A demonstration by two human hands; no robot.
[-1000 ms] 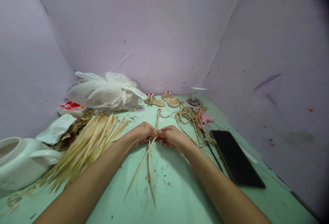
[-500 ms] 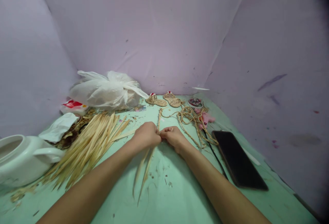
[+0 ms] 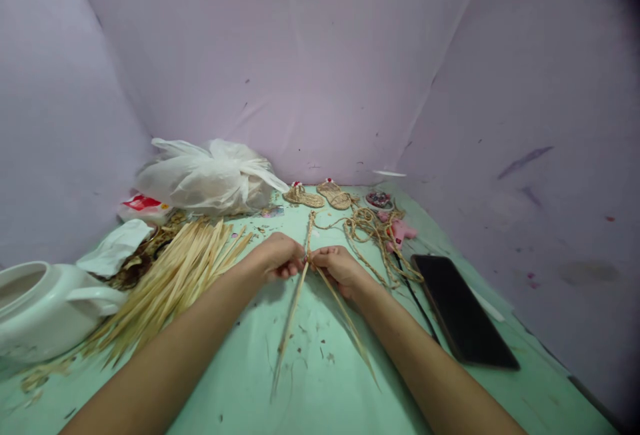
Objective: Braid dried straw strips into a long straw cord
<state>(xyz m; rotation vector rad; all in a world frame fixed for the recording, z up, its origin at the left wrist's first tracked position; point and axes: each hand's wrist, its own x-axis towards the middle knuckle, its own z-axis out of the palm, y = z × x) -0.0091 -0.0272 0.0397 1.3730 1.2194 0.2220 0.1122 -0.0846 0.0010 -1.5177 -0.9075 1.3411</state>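
A thin braided straw cord (image 3: 311,230) runs away from me over the green tabletop (image 3: 320,368). At its near end my left hand (image 3: 280,256) and my right hand (image 3: 336,266) meet, fingers pinched at the braid from either side. Two loose straw strands (image 3: 291,328) hang toward me from that point, spread apart in a V. Beyond the hands, the cord's far end joins a tangled heap of braided cord (image 3: 367,225). To the left lies a bundle of dry straw strips (image 3: 175,275).
Two small woven sandals (image 3: 334,195) lie at the back beside a white plastic bag (image 3: 210,175). At right are a pink glue gun (image 3: 400,232), a bowl of beads (image 3: 380,199) and a black phone (image 3: 465,308). A white teapot (image 3: 55,315) stands at left.
One strand has swung from the left over to the right, so the two now spread in a V. My left hand has shifted slightly left, uncovering the braid's end.
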